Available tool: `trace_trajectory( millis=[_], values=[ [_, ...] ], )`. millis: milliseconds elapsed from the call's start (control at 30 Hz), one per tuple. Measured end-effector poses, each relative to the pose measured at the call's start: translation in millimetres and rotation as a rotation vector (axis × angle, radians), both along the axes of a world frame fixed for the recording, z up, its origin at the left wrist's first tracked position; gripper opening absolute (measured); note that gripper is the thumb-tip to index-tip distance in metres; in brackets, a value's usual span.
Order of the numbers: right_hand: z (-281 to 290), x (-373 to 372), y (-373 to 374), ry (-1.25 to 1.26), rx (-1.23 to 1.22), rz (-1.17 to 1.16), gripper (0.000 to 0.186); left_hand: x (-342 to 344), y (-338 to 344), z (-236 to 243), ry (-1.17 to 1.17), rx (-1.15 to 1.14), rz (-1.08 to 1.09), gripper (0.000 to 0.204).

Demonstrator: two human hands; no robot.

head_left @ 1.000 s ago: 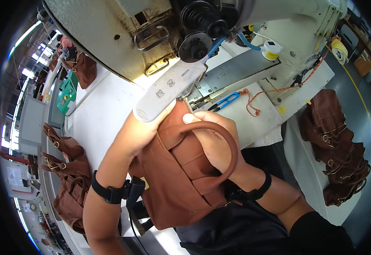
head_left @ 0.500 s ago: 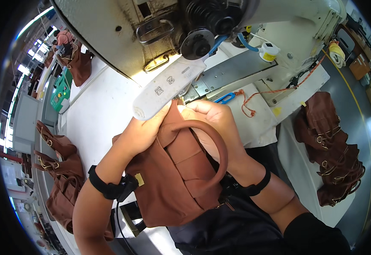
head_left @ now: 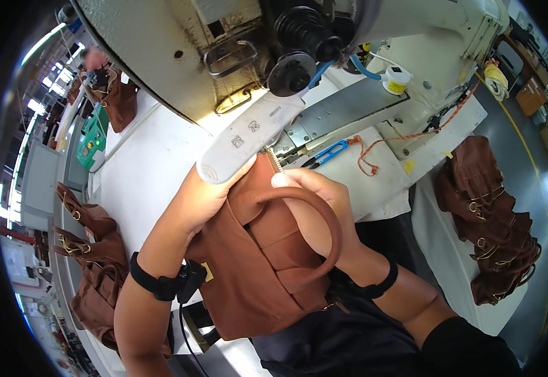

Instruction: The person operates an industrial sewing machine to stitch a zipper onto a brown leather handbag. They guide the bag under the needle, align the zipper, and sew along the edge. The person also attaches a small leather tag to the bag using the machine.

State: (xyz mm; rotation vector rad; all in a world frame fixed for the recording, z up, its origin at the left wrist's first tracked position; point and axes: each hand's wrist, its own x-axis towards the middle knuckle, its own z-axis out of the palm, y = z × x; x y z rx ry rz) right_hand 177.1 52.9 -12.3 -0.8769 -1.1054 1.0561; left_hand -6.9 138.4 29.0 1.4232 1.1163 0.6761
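Note:
A brown leather handbag point(head_left: 249, 289) with a rounded handle point(head_left: 333, 232) lies tilted before me, its top edge under the head of a sewing machine point(head_left: 154, 38). At that edge a strip of metal zipper teeth point(head_left: 275, 160) shows. My right hand point(head_left: 321, 198) is closed at the zipper edge, thumb and forefinger pinching it, while the other fingers go behind the handle. My left hand point(head_left: 208, 198) grips the bag's upper left edge; its fingertips are hidden beneath a pale oblong plastic part point(head_left: 249, 135) of the machine. The needle area is mostly covered.
Blue thread snips point(head_left: 332, 154) and an orange cord point(head_left: 374, 139) lie right of the machine bed point(head_left: 349, 113). More brown bags point(head_left: 481, 220) are piled at the right, and others point(head_left: 98, 264) at the left. A green device point(head_left: 92, 139) and a person point(head_left: 96, 63) are farther left.
My right hand has moved slightly down and right, away from the machine, uncovering more zipper teeth. The bag's upper part and my left hand have shifted a little.

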Motion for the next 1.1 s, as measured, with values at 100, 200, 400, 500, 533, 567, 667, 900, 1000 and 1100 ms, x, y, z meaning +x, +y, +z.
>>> trace_trajectory(
  millis=[100, 200, 400, 500, 533, 567, 667, 900, 1000, 1100],
  values=[
    [-5, 8, -4, -0.141, -0.013, 0.055, 0.02, 1, 1, 1, -0.136, -0.124, 0.052, 0.021],
    [-9, 5, -2, -0.126, 0.029, 0.019, 0.019, 1, 0, 4, -0.212, -0.239, 0.074, 0.021],
    [-6, 2, -1, -0.084, 0.003, 0.024, 0.018, -4, 5, -1, -0.217, -0.235, 0.103, 0.02],
    [-14, -2, 2, -0.014, 0.014, 0.006, 0.017, -2, 5, 5, -0.206, -0.21, 0.083, 0.017],
    [-16, -3, 2, 0.01, 0.028, -0.008, 0.016, 1, 3, 8, -0.195, -0.195, 0.086, 0.016],
    [-14, -2, 1, -0.001, -0.013, 0.013, 0.016, 3, 2, 11, -0.188, -0.176, 0.088, 0.015],
    [-8, 4, -2, -0.043, -0.088, 0.058, 0.016, 7, -2, 17, -0.176, -0.126, 0.095, 0.015],
    [-8, 1, 9, -0.005, -0.109, 0.079, 0.018, 2, 10, 17, -0.05, -0.037, 0.145, 0.038],
    [-10, 0, 10, 0.024, -0.117, 0.087, 0.02, 0, 16, 16, -0.081, -0.045, 0.085, 0.041],
    [-10, -4, 12, 0.074, -0.149, 0.095, 0.021, 0, 17, 18, -0.09, -0.035, 0.064, 0.042]
  ],
)
